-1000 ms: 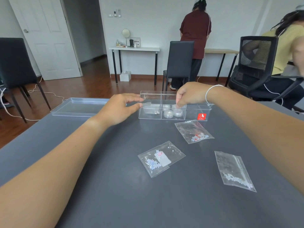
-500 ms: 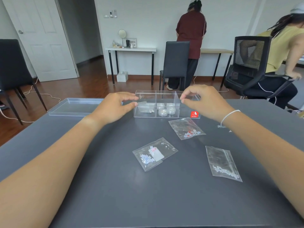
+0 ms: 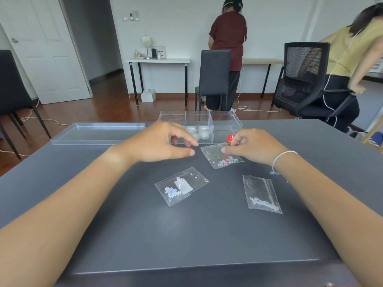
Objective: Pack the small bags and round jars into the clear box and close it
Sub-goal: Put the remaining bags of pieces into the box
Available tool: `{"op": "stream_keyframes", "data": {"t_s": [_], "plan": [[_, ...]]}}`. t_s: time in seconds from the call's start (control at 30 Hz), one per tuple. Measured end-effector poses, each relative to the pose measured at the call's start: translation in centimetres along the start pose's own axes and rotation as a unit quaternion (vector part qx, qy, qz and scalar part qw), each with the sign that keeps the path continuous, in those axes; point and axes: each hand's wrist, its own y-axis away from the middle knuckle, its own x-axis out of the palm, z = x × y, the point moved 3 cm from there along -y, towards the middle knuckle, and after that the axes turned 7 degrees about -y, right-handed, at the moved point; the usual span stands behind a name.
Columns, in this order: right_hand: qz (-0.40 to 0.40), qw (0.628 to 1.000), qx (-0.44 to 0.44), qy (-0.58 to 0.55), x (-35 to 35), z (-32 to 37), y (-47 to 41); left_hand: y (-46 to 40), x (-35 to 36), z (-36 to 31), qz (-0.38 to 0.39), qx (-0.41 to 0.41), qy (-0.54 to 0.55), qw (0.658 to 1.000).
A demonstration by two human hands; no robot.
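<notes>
Head view: right hand (image 3: 255, 147) fingers pinch bead bag (image 3: 220, 155); left hand (image 3: 159, 141) loosely open, empty.

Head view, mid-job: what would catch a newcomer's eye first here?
The two bare hands meet in front of the open clear plastic box at the grey table's far edge, the right hand pinching a small clear bag of red and white beads, the left hand empty beside it. Two more small clear bead bags lie nearer, and the clear flat lid rests left.

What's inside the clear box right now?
The clear box holds round jars in its middle compartment; the right compartment looks empty. The left hand covers the left compartment.
</notes>
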Motion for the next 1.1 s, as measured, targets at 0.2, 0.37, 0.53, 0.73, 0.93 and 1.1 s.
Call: {"op": "stream_keyframes", "data": {"t_s": [0.2, 0.37, 0.53, 0.73, 0.93, 1.1], "plan": [[0.043, 0.999, 0.031, 0.007, 0.7, 0.0, 0.3, 0.8, 1.7, -1.0, 0.161, -0.044, -0.020, 0.986], [0.065, 0.997, 0.040, -0.035, 1.2, 0.1, 0.3, 1.1, 1.5, -0.8, 0.199, -0.071, -0.030, 0.977], [0.089, 0.992, 0.037, -0.080, 1.4, 0.2, 0.0, 1.0, 1.7, -0.8, 0.217, -0.073, -0.032, 0.973], [0.099, 0.988, 0.016, -0.115, 1.5, 0.3, 0.0, 0.9, 1.8, -0.6, 0.234, -0.078, -0.036, 0.968], [0.092, 0.987, 0.006, -0.128, 1.2, 0.6, 0.0, 0.8, 1.9, -0.4, 0.233, -0.079, -0.040, 0.968], [0.077, 0.987, -0.002, -0.144, 0.8, 0.7, 0.1, 0.7, 1.9, -0.2, 0.234, -0.076, -0.041, 0.968]]}}
